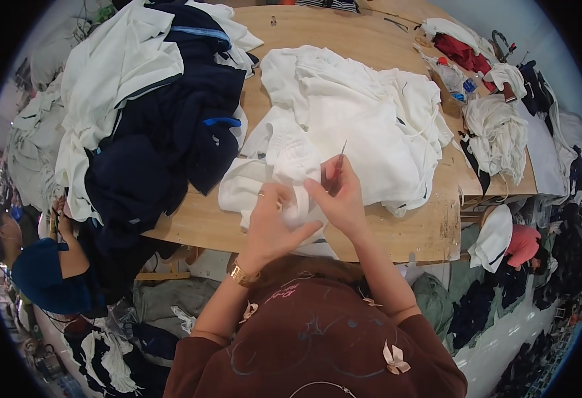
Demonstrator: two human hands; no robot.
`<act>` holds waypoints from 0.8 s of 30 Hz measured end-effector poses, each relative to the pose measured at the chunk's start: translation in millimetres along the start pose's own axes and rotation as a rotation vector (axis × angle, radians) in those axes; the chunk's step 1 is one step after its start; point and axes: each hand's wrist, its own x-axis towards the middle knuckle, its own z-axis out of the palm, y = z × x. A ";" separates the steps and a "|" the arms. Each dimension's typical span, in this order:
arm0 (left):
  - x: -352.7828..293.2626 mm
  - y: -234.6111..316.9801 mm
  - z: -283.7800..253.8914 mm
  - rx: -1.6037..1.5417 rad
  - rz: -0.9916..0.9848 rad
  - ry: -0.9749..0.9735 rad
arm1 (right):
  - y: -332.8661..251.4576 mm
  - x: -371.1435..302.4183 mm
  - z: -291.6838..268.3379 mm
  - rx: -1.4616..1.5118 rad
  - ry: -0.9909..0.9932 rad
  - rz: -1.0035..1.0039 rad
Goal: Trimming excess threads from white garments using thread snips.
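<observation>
A white garment (295, 159) with a gathered, elastic-looking band lies bunched at the front of the wooden table. My left hand (269, 219) has its fingers curled into this cloth, with the thumb stretched out to the right; the fingertips are partly hidden. In my right hand (341, 199) is a small red-handled tool (338, 168) with a thin metal point directed upward and away from me. The right thumb rests against the edge of the white garment. Just behind and to the right spreads a stack of white garments (357, 109).
Navy garments (165, 132) and white ones (118, 60) are heaped on the left of the table (437, 229). At the right stands another surface with white cloth (496, 132) and a bottle (468, 85). One person (49, 272) is at the left, another (523, 245) at the right.
</observation>
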 end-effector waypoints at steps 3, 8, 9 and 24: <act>4.8 0.8 2.1 -0.200 -0.108 0.146 | -0.9 -3.1 -0.2 0.046 -0.031 -0.003; 12.3 6.9 7.8 -0.619 -0.294 0.132 | 2.5 -10.0 2.6 0.072 -0.064 -0.113; 12.0 10.7 10.4 -0.774 -0.293 0.134 | 2.5 -11.3 2.3 0.072 -0.070 -0.109; 13.3 -0.9 6.8 -0.194 -0.009 0.338 | -22.5 -27.7 -23.4 -0.525 -0.212 0.032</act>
